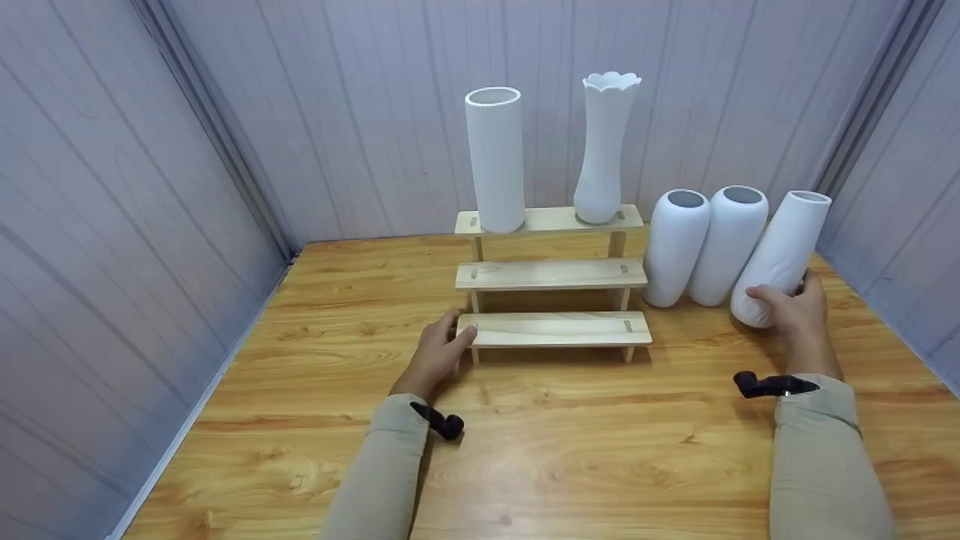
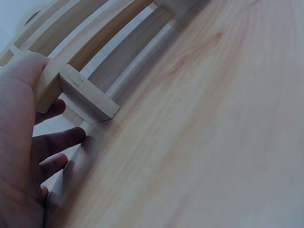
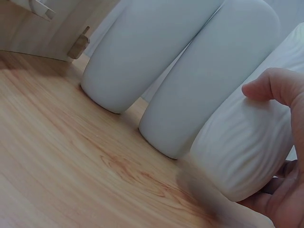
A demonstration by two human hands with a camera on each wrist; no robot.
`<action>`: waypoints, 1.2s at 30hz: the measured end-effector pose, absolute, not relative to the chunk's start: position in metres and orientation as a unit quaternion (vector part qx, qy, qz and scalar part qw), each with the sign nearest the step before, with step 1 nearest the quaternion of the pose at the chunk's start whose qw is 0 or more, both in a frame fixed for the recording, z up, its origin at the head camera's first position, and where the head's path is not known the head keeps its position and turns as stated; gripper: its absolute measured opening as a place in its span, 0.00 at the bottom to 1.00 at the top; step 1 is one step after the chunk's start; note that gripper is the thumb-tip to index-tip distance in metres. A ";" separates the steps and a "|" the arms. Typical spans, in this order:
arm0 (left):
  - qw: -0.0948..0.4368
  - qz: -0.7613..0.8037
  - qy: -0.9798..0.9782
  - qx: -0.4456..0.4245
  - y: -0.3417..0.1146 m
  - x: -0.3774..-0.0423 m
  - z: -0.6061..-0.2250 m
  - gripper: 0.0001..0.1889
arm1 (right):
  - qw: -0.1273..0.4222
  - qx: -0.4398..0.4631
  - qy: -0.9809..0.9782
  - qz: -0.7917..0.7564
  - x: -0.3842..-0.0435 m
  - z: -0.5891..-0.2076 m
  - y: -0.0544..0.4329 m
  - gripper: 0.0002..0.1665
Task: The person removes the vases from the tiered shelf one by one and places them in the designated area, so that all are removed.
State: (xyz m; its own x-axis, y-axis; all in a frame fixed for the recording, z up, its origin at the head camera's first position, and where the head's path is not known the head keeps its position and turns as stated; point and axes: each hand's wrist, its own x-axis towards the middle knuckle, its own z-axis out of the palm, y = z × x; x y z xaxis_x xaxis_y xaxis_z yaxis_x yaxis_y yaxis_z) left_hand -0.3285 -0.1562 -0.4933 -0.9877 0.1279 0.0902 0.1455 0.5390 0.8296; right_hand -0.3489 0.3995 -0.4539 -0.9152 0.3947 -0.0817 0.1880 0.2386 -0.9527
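Observation:
My left hand pinches the left end of the lowest step of a three-step pale wooden stand. In the left wrist view the thumb lies over the step's end, an index fingertip shows beneath it, and the other fingers spread below. My right hand grips a white vase with wavy relief low down near its base. That vase leans to the right in the head view. Beside it on the left stand two smooth white rounded vases, close together on the table.
On the stand's top step are a ribbed white cylinder vase and a slender white vase with a scalloped rim. The wood-grain table meets grey panel walls at the back and both sides.

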 end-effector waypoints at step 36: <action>0.021 -0.473 -0.875 -0.099 -0.156 -0.329 -0.493 0.29 | 0.102 -0.203 -0.765 0.602 -0.351 -0.464 0.398 0.63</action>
